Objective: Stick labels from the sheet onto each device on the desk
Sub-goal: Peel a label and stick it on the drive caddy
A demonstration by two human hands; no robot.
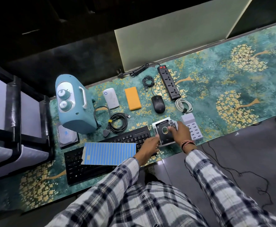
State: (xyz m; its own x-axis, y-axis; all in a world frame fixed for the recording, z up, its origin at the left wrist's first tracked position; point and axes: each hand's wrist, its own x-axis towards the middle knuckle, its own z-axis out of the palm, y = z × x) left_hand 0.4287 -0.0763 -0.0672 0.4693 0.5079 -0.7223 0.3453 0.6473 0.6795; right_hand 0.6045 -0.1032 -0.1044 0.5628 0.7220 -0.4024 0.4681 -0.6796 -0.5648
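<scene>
Pressing on the silver-framed black drive caddy point(164, 131) with both hands.
Right hand point(180, 131) rests flat-fingered; left hand point(148, 145) pinches its edge. Blue striped label sheet point(109, 154) lies at nine o'clock on the black keyboard point(88, 167); no other device visibly labelled, so most remains.

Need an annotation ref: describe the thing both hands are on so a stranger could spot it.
Start at the black keyboard along the desk's near edge and go to its right end. There a flat drive tray lies under the left hand and right hand. Unlike the white charger block beside it, it is a silver frame around a black plate with a round hole.
</scene>
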